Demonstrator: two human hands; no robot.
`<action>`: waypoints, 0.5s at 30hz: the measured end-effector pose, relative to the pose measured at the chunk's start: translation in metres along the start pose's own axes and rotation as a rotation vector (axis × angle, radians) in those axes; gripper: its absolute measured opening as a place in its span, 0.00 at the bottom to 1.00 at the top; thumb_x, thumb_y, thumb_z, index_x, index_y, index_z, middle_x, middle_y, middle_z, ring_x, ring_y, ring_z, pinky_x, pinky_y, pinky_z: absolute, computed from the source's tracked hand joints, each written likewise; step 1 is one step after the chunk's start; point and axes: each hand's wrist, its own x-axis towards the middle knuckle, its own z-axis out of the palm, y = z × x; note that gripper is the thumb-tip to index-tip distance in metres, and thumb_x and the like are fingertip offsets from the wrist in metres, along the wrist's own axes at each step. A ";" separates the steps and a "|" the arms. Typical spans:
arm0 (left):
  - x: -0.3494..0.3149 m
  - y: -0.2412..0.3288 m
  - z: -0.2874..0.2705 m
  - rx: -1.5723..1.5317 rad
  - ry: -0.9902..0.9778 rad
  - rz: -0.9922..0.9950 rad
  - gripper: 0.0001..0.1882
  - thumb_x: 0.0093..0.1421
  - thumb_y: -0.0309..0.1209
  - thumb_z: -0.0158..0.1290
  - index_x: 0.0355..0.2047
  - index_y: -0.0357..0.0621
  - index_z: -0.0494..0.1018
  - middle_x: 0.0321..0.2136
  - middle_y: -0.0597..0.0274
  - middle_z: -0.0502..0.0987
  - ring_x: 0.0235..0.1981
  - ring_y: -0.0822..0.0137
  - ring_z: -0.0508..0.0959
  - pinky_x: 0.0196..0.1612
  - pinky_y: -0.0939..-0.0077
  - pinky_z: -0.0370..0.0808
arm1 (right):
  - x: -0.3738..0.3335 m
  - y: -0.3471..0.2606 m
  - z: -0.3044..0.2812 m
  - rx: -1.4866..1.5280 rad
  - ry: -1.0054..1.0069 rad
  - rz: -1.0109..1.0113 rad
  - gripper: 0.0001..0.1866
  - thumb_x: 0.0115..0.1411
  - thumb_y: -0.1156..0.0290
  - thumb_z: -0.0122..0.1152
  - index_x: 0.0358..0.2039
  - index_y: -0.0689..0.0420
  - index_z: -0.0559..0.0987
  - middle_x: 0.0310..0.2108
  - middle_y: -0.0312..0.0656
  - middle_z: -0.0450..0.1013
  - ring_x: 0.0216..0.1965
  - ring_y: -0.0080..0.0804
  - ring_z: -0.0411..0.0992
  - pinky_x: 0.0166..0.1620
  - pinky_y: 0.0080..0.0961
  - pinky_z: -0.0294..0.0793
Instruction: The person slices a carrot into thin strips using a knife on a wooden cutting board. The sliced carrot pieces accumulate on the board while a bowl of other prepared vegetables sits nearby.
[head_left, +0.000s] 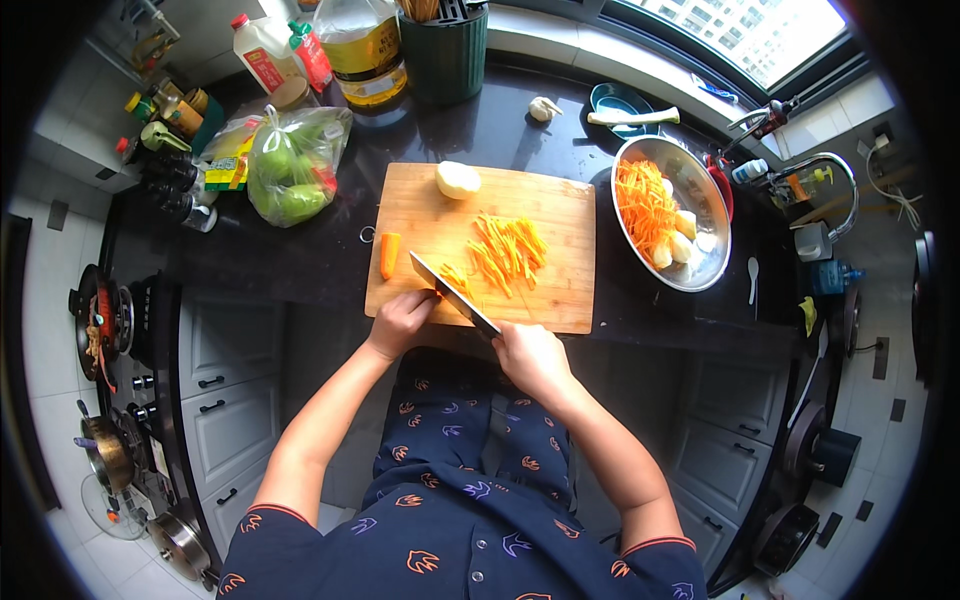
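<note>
In my right hand (530,355) is the handle of a kitchen knife (455,293), its blade slanting up and left over the near edge of a wooden cutting board (565,215). My left hand (403,318) is closed with its fingertips beside the blade, holding down a piece of carrot that is mostly hidden. Carrot shreds (508,252) lie in a loose heap right of the blade, with a few smaller ones beside it. A thick carrot chunk (390,256) rests at the board's left side. Near the far edge sits a peeled, pale potato half (458,180).
Right of the board stands a metal bowl (712,262) holding shredded carrot and pale peeled pieces. A garlic bulb (544,108) and a teal dish (615,100) lie behind. Far left is a plastic bag of green vegetables (290,170), near a large oil bottle (362,55). A white spoon (753,280) lies at right.
</note>
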 end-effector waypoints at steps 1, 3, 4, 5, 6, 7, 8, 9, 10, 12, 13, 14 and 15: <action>0.000 0.000 0.000 0.002 0.001 -0.001 0.10 0.52 0.23 0.57 0.36 0.41 0.79 0.35 0.61 0.80 0.33 0.62 0.82 0.34 0.72 0.80 | 0.000 0.000 0.000 -0.004 -0.002 0.001 0.09 0.62 0.67 0.58 0.38 0.57 0.82 0.25 0.55 0.78 0.30 0.56 0.79 0.37 0.49 0.79; 0.000 0.001 0.000 0.001 0.003 -0.005 0.10 0.51 0.23 0.57 0.36 0.42 0.79 0.35 0.60 0.80 0.33 0.62 0.82 0.34 0.72 0.80 | -0.001 0.001 0.001 -0.013 -0.005 0.004 0.09 0.62 0.68 0.58 0.38 0.57 0.82 0.25 0.55 0.78 0.29 0.56 0.79 0.36 0.49 0.79; 0.000 0.000 0.001 -0.001 0.004 -0.007 0.10 0.51 0.23 0.57 0.36 0.42 0.79 0.35 0.60 0.80 0.33 0.62 0.82 0.34 0.72 0.80 | 0.000 0.001 0.001 -0.012 -0.004 0.005 0.09 0.62 0.68 0.58 0.37 0.57 0.82 0.24 0.55 0.78 0.29 0.56 0.79 0.36 0.49 0.79; 0.000 0.000 0.001 -0.003 0.006 -0.010 0.10 0.51 0.23 0.57 0.36 0.42 0.79 0.35 0.60 0.81 0.32 0.62 0.82 0.34 0.72 0.80 | 0.000 0.001 0.001 -0.010 -0.003 0.007 0.09 0.62 0.68 0.58 0.37 0.57 0.82 0.24 0.55 0.78 0.29 0.56 0.79 0.36 0.49 0.79; -0.001 0.000 0.002 -0.005 0.009 -0.009 0.10 0.51 0.23 0.57 0.36 0.42 0.79 0.35 0.60 0.81 0.32 0.62 0.82 0.34 0.72 0.80 | 0.000 0.000 0.001 -0.009 -0.002 0.008 0.09 0.62 0.68 0.58 0.37 0.57 0.82 0.24 0.55 0.78 0.29 0.56 0.79 0.36 0.50 0.79; -0.001 -0.001 0.003 -0.006 0.012 -0.006 0.10 0.51 0.23 0.57 0.36 0.42 0.79 0.36 0.60 0.81 0.32 0.61 0.82 0.34 0.71 0.80 | 0.000 0.001 0.003 -0.016 0.006 0.000 0.08 0.62 0.68 0.58 0.37 0.56 0.82 0.24 0.55 0.78 0.29 0.56 0.79 0.36 0.50 0.79; -0.001 -0.001 0.003 -0.008 0.016 -0.004 0.10 0.51 0.23 0.57 0.36 0.42 0.79 0.36 0.60 0.81 0.32 0.61 0.82 0.34 0.71 0.80 | 0.002 0.002 0.006 -0.024 0.014 -0.009 0.08 0.62 0.68 0.58 0.37 0.56 0.82 0.24 0.55 0.78 0.29 0.56 0.79 0.36 0.50 0.79; -0.001 -0.001 0.003 -0.003 0.014 -0.004 0.10 0.51 0.23 0.58 0.36 0.43 0.80 0.36 0.60 0.81 0.32 0.61 0.82 0.34 0.71 0.81 | 0.003 0.003 0.009 -0.031 0.022 -0.017 0.08 0.62 0.68 0.58 0.37 0.56 0.82 0.24 0.55 0.78 0.29 0.56 0.79 0.35 0.50 0.79; 0.000 0.000 0.002 0.001 0.013 -0.003 0.11 0.51 0.23 0.58 0.36 0.43 0.80 0.36 0.60 0.82 0.32 0.61 0.82 0.34 0.71 0.81 | 0.005 0.005 0.014 -0.030 0.035 -0.022 0.08 0.62 0.68 0.58 0.36 0.56 0.82 0.24 0.54 0.78 0.29 0.56 0.79 0.36 0.50 0.79; 0.001 0.001 0.002 0.006 0.009 -0.001 0.11 0.51 0.24 0.58 0.37 0.44 0.80 0.37 0.60 0.82 0.32 0.61 0.82 0.34 0.71 0.81 | 0.008 0.010 0.021 -0.027 0.061 -0.032 0.08 0.62 0.68 0.58 0.36 0.56 0.82 0.25 0.54 0.78 0.29 0.56 0.79 0.36 0.50 0.79; 0.000 0.000 0.003 0.011 0.006 -0.002 0.11 0.51 0.24 0.58 0.37 0.44 0.80 0.37 0.61 0.82 0.33 0.62 0.83 0.34 0.71 0.81 | 0.008 0.009 0.019 -0.020 0.062 -0.033 0.08 0.62 0.67 0.58 0.36 0.56 0.82 0.25 0.54 0.78 0.29 0.56 0.79 0.36 0.50 0.79; -0.002 -0.001 0.003 0.016 0.003 -0.003 0.11 0.51 0.24 0.58 0.37 0.45 0.81 0.37 0.61 0.82 0.33 0.62 0.83 0.34 0.72 0.81 | 0.008 0.007 0.015 -0.014 0.064 -0.033 0.08 0.62 0.67 0.58 0.36 0.56 0.82 0.25 0.54 0.78 0.29 0.55 0.79 0.36 0.50 0.79; -0.003 -0.001 0.002 0.017 -0.004 0.005 0.12 0.52 0.24 0.58 0.38 0.45 0.81 0.37 0.61 0.82 0.33 0.62 0.83 0.34 0.72 0.81 | 0.007 0.006 0.012 -0.007 0.065 -0.034 0.08 0.62 0.67 0.58 0.36 0.56 0.82 0.25 0.54 0.78 0.29 0.55 0.79 0.36 0.50 0.79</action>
